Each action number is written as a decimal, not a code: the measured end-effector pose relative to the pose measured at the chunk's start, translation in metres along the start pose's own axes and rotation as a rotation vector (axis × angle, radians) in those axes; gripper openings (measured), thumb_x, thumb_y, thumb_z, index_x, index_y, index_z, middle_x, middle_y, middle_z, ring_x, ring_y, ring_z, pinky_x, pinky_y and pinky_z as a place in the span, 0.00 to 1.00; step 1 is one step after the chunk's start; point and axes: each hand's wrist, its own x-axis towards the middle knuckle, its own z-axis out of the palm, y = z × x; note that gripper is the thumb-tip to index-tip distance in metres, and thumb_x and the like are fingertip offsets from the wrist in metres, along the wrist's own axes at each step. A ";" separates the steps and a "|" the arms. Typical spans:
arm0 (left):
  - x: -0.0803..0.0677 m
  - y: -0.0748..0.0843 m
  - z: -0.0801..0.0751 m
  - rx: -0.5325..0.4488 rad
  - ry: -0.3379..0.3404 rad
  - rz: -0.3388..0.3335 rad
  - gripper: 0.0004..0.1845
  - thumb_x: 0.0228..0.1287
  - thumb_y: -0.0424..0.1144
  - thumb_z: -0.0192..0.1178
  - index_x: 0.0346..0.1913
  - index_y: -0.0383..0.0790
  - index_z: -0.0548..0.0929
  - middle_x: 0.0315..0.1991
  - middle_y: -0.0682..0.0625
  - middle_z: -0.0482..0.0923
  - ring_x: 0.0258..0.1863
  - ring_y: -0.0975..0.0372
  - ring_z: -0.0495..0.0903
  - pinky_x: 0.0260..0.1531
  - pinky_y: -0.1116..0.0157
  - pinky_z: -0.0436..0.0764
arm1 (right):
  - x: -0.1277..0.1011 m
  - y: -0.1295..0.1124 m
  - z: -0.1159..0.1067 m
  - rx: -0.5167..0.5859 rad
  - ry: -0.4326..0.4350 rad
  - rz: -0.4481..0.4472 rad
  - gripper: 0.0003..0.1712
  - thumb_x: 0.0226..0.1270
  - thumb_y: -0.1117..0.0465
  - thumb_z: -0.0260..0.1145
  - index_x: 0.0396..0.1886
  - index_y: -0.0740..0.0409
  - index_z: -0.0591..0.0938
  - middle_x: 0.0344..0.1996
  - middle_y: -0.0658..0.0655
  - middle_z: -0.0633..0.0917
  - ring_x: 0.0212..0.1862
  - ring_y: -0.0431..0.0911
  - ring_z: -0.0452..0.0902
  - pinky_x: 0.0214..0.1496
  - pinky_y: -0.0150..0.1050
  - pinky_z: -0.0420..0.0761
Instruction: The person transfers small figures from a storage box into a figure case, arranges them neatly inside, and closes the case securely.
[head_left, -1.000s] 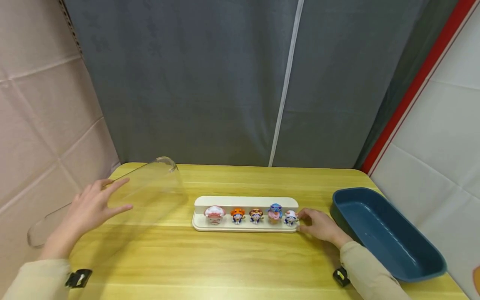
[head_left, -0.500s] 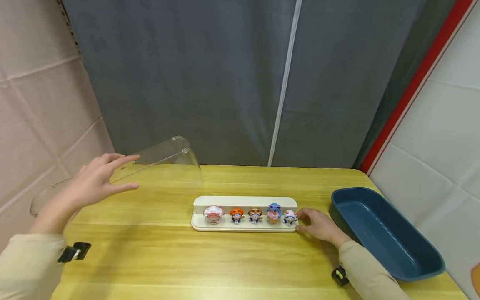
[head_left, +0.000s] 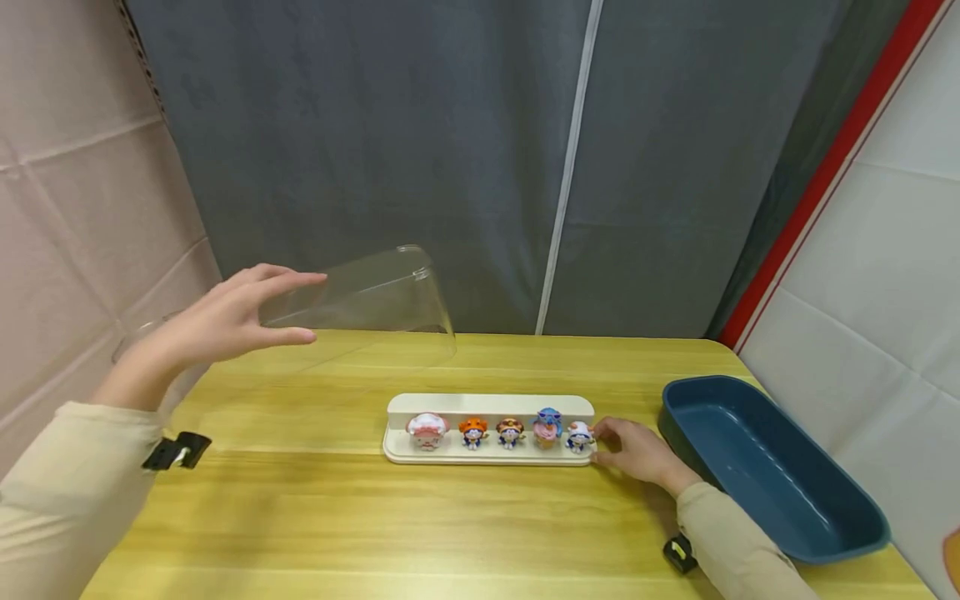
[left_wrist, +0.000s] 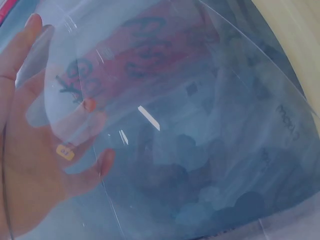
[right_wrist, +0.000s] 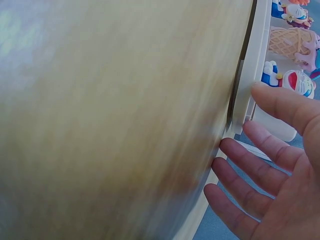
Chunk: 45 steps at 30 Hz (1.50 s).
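My left hand (head_left: 228,321) holds a long clear plastic cover (head_left: 375,292) raised above the left part of the table, tilted with its right end higher. In the left wrist view, the thumb and spread fingers show through the transparent cover (left_wrist: 150,165). The thumb and fingers of my right hand (head_left: 637,450) hold the right end of a white display stand (head_left: 480,457). Several small figurines stand in a row on it: a pink-and-white one (head_left: 429,432) at left, a blue-topped one (head_left: 548,427) and a white-capped one (head_left: 580,437) beside my right fingertips.
A dark blue rectangular tub (head_left: 772,467) stands at the right, close to my right forearm. Under everything is a yellow wooden table (head_left: 450,533). A grey curtain (head_left: 375,150) hangs behind it, with pale covered walls on both sides.
My left hand has lifted the clear cover up and to the right, and the cover has tipped less steeply. My right hand and the display stand have stayed in place.
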 end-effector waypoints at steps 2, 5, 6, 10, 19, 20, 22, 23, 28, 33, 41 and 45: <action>0.007 0.004 -0.001 -0.002 -0.016 0.006 0.36 0.48 0.55 0.63 0.62 0.54 0.65 0.56 0.44 0.61 0.52 0.51 0.61 0.43 0.48 0.63 | 0.001 0.000 0.001 -0.001 0.001 0.000 0.15 0.49 0.58 0.69 0.37 0.56 0.77 0.35 0.52 0.78 0.40 0.48 0.72 0.45 0.48 0.71; 0.016 0.009 -0.001 -0.003 -0.037 0.023 0.36 0.48 0.56 0.63 0.62 0.54 0.65 0.56 0.45 0.62 0.52 0.51 0.61 0.43 0.48 0.63 | 0.001 0.000 0.002 0.001 0.002 0.013 0.15 0.49 0.59 0.69 0.37 0.55 0.77 0.35 0.51 0.78 0.40 0.48 0.72 0.46 0.47 0.71; 0.019 0.011 -0.001 -0.004 -0.041 0.034 0.35 0.48 0.56 0.63 0.62 0.54 0.66 0.55 0.46 0.63 0.52 0.52 0.61 0.43 0.49 0.64 | 0.002 0.000 0.002 0.001 0.002 0.017 0.15 0.49 0.59 0.69 0.37 0.55 0.77 0.35 0.51 0.78 0.40 0.48 0.72 0.46 0.47 0.71; 0.029 0.018 0.000 -0.007 -0.059 0.067 0.34 0.49 0.56 0.62 0.61 0.54 0.67 0.54 0.47 0.64 0.51 0.54 0.63 0.41 0.51 0.66 | 0.002 0.000 0.002 0.003 -0.002 0.016 0.15 0.49 0.59 0.69 0.37 0.55 0.77 0.35 0.51 0.78 0.39 0.47 0.72 0.46 0.47 0.71; 0.055 0.032 0.004 -0.035 -0.089 0.132 0.35 0.48 0.56 0.63 0.61 0.54 0.66 0.54 0.50 0.65 0.52 0.58 0.63 0.45 0.53 0.66 | 0.003 0.001 0.001 -0.004 0.008 -0.015 0.15 0.50 0.59 0.69 0.38 0.56 0.78 0.35 0.51 0.79 0.40 0.48 0.73 0.44 0.47 0.72; 0.058 0.034 0.004 -0.040 -0.093 0.140 0.35 0.48 0.57 0.62 0.61 0.54 0.66 0.54 0.51 0.65 0.52 0.58 0.63 0.44 0.53 0.66 | 0.003 0.001 0.001 -0.001 0.010 -0.008 0.15 0.50 0.59 0.69 0.37 0.56 0.78 0.35 0.51 0.79 0.40 0.48 0.73 0.45 0.47 0.72; 0.063 0.038 0.005 -0.048 -0.100 0.156 0.36 0.47 0.58 0.62 0.61 0.55 0.66 0.54 0.52 0.65 0.51 0.60 0.63 0.44 0.55 0.66 | 0.003 0.001 0.002 0.002 0.009 -0.007 0.14 0.49 0.59 0.69 0.37 0.55 0.78 0.34 0.51 0.78 0.40 0.48 0.73 0.45 0.46 0.72; 0.066 0.040 0.006 -0.052 -0.105 0.163 0.36 0.47 0.59 0.62 0.61 0.56 0.66 0.53 0.53 0.65 0.51 0.61 0.63 0.44 0.56 0.66 | 0.004 0.001 0.002 0.002 0.007 -0.002 0.14 0.49 0.59 0.69 0.37 0.55 0.78 0.34 0.51 0.78 0.39 0.48 0.73 0.45 0.46 0.72; 0.079 0.051 0.010 -0.062 -0.135 0.195 0.36 0.46 0.61 0.61 0.61 0.57 0.66 0.54 0.55 0.65 0.50 0.63 0.63 0.41 0.59 0.67 | 0.005 0.003 0.003 0.000 0.001 0.005 0.14 0.49 0.59 0.70 0.37 0.55 0.78 0.34 0.50 0.78 0.39 0.47 0.72 0.44 0.46 0.72; 0.091 0.064 0.015 -0.044 -0.157 0.231 0.36 0.47 0.61 0.60 0.61 0.57 0.65 0.54 0.53 0.65 0.48 0.62 0.64 0.37 0.60 0.66 | 0.004 0.002 0.003 0.000 0.000 -0.002 0.15 0.49 0.59 0.70 0.37 0.55 0.78 0.34 0.50 0.78 0.38 0.47 0.72 0.44 0.46 0.72; 0.106 0.082 0.026 -0.022 -0.163 0.270 0.35 0.48 0.58 0.61 0.61 0.56 0.66 0.54 0.52 0.65 0.46 0.61 0.64 0.37 0.61 0.66 | 0.003 0.001 0.002 -0.002 0.005 -0.003 0.15 0.49 0.58 0.69 0.37 0.56 0.78 0.34 0.51 0.78 0.39 0.47 0.72 0.44 0.46 0.71; 0.112 0.089 0.031 0.006 -0.166 0.288 0.35 0.48 0.57 0.62 0.61 0.56 0.66 0.54 0.51 0.65 0.47 0.60 0.64 0.38 0.60 0.66 | 0.002 0.001 0.000 -0.007 0.005 -0.004 0.15 0.49 0.58 0.69 0.37 0.56 0.78 0.34 0.51 0.78 0.39 0.48 0.72 0.44 0.47 0.71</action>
